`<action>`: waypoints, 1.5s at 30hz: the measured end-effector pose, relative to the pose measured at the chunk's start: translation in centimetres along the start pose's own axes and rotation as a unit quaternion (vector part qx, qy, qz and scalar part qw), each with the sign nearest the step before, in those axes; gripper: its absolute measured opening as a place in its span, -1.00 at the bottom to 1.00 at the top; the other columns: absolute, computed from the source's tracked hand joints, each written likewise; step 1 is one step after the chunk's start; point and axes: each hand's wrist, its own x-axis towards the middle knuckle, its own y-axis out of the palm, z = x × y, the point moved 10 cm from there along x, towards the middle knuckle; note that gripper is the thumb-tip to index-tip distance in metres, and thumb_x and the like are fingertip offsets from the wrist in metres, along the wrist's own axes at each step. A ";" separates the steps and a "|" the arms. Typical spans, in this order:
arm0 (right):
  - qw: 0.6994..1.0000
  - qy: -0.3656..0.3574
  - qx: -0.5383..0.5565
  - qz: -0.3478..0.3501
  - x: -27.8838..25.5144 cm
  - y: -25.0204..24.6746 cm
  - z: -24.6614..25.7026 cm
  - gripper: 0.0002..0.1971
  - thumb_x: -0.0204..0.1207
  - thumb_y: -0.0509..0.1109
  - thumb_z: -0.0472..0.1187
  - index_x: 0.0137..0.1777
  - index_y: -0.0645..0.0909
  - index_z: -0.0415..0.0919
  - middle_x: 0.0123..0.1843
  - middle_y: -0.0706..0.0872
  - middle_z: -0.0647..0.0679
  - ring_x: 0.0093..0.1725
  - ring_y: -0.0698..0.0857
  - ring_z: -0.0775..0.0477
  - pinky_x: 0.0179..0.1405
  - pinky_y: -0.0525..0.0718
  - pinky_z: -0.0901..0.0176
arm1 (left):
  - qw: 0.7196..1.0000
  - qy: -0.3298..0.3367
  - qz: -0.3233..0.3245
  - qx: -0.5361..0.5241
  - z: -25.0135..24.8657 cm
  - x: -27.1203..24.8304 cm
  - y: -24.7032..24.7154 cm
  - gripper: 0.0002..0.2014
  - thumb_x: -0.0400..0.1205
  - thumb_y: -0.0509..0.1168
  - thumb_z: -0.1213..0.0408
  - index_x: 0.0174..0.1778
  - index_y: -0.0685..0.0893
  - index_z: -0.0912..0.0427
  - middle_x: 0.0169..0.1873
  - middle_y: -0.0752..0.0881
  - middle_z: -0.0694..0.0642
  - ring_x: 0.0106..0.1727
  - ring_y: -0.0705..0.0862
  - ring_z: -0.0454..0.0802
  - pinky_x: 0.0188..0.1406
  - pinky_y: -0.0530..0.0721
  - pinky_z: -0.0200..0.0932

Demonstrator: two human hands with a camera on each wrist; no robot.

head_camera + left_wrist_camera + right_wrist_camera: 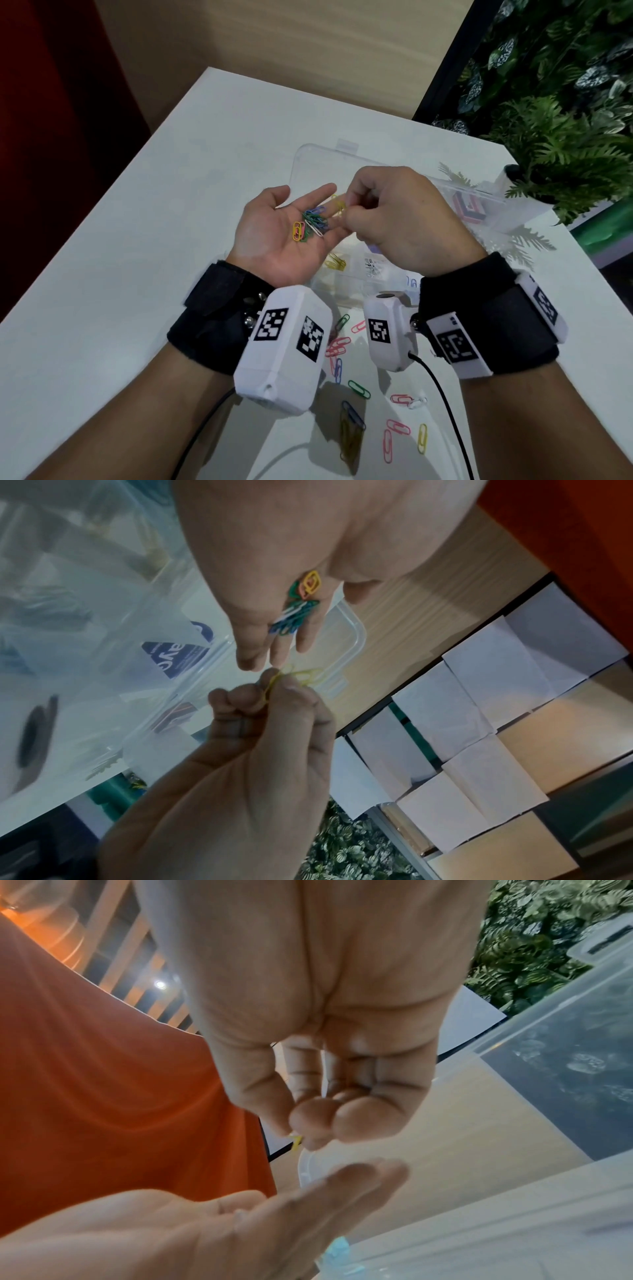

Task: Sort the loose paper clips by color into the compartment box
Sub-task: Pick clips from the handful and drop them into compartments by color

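The left hand (281, 236) lies palm up above the worktop (137, 240), fingers relaxed and nearly straight, cradling a small heap of mixed paper clips (311, 222): green, blue, yellow, orange and 1 white. The right hand (400, 222) hovers just beside it, back upward, its fingers curled, with thumb and forefinger pinching a yellow paper clip (339, 206) at the left hand's fingertips. The left wrist view shows the same pinch, the yellow paper clip (301, 676) sticking out beyond the right fingers (287, 693).

Under both hands sits the clear compartment box (346, 274), its lid (318, 157) open and lying flat on the far side. 1 compartment holds yellow clips (335, 262), the next holds white clips (371, 267), and blue ones show in another near the right wrist.

Loose clips (397, 428) are scattered on the white worktop near the person, between the forearms: pink, green, blue, yellow and white. Another clear container (479, 209) stands to the right of the box, close to a green plant (565, 161) at the worktop's right edge. The worktop's left half is bare white surface running to its left edge, beside a dark red wall (51, 137).
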 end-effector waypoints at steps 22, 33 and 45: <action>0.993 -0.071 -0.070 0.055 -0.8 2.7 3.2 -0.85 0.40 0.46 -0.11 -0.05 0.77 -0.02 -0.21 0.76 0.06 -0.20 0.67 0.12 -0.18 0.64 0.23 | 0.998 0.012 -0.052 0.040 0.5 -0.8 -0.6 -0.38 0.73 -0.09 -0.02 0.02 0.70 0.46 -0.15 0.73 0.31 -0.01 0.72 0.18 0.08 0.67 -0.05; 0.991 -0.054 -0.118 0.034 -0.7 2.9 3.7 -0.84 0.40 0.33 -0.31 -0.13 0.73 -0.16 -0.20 0.76 -0.04 -0.17 0.69 -0.06 -0.21 0.68 0.13 | 0.999 0.007 -0.029 0.040 0.8 -0.7 -0.5 -0.32 0.72 -0.11 -0.06 -0.07 0.74 0.46 0.09 0.72 0.38 0.13 0.68 0.21 0.31 0.51 0.02; 0.994 0.039 -0.097 -0.043 0.3 1.0 -2.2 -0.84 0.47 0.31 -0.29 -0.24 0.67 -0.06 -0.29 0.74 0.04 -0.24 0.67 -0.01 -0.34 0.52 0.25 | 0.997 0.065 -0.031 0.020 -2.1 0.1 -1.3 -0.39 0.73 -0.12 0.00 0.35 0.55 0.44 0.31 0.62 0.44 0.36 0.57 0.39 0.43 0.45 0.21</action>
